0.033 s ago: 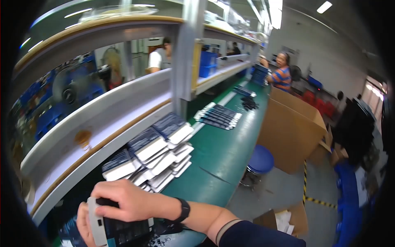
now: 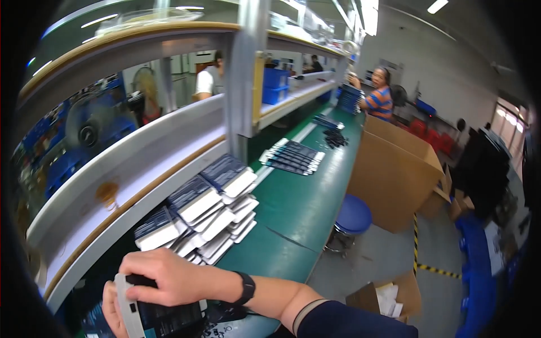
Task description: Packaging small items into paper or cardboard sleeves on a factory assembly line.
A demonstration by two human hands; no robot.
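Note:
At the lower left, a dark flat carton (image 2: 172,320) with a pale end flap (image 2: 131,314) is in my hands. My right hand (image 2: 163,277), with a black band on its wrist, reaches in from the right, its fingers and thumb closed over the carton's top end. My left hand (image 2: 112,312) presses its curled fingers against the flap's outer side; the rest of that hand is hidden. Just beyond, several dark cartons with white ends (image 2: 194,205) lie in uneven stacks along the shelf side of the green bench (image 2: 282,208).
Farther along the bench are a fanned row of dark cartons (image 2: 293,156) and a pile of small black pieces (image 2: 335,138). Right of the bench stand a blue stool (image 2: 354,215) and a large cardboard box (image 2: 389,180). A person (image 2: 379,101) in a striped shirt is at the far end.
The whole scene has shifted slightly to the left in the view. Both hands keep the same hold on the carton.

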